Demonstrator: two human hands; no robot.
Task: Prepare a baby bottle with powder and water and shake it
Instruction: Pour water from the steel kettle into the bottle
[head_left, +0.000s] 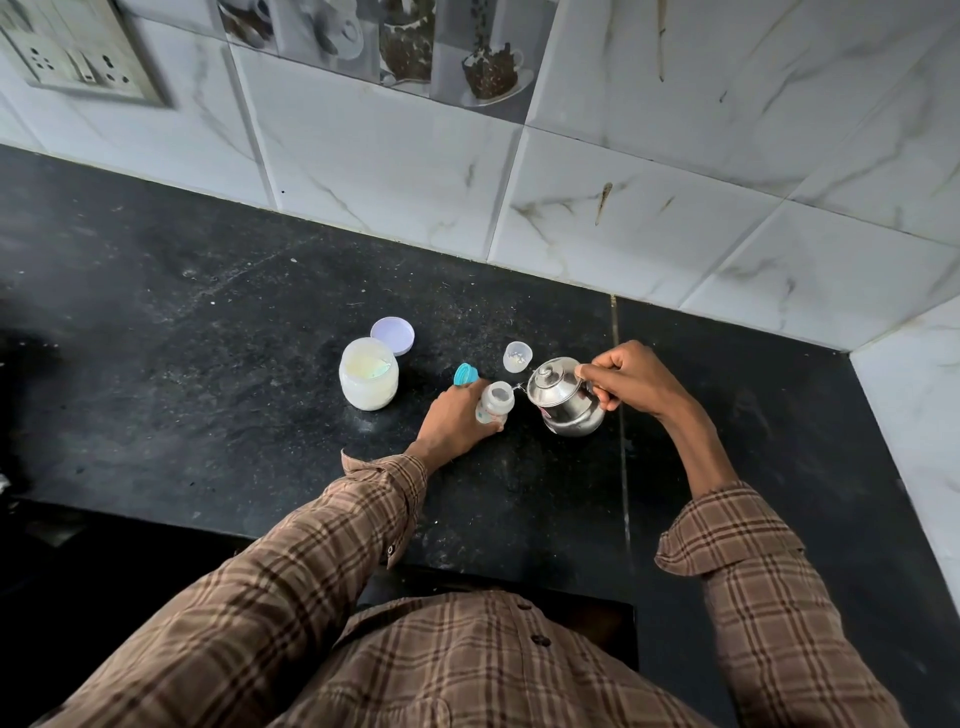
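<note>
A small clear baby bottle stands open on the black counter, gripped around its body by my left hand. My right hand holds the handle of a lidded steel kettle, tilted left so its thin spout reaches the bottle's mouth. Just behind my left hand lies the teal bottle collar. A clear bottle cap stands behind the kettle. To the left stands an open jar of pale powder, its lilac lid lying behind it.
The black stone counter meets a white marble-tiled wall at the back and on the right. A wall socket plate sits at the upper left. The counter's front edge runs just before my body.
</note>
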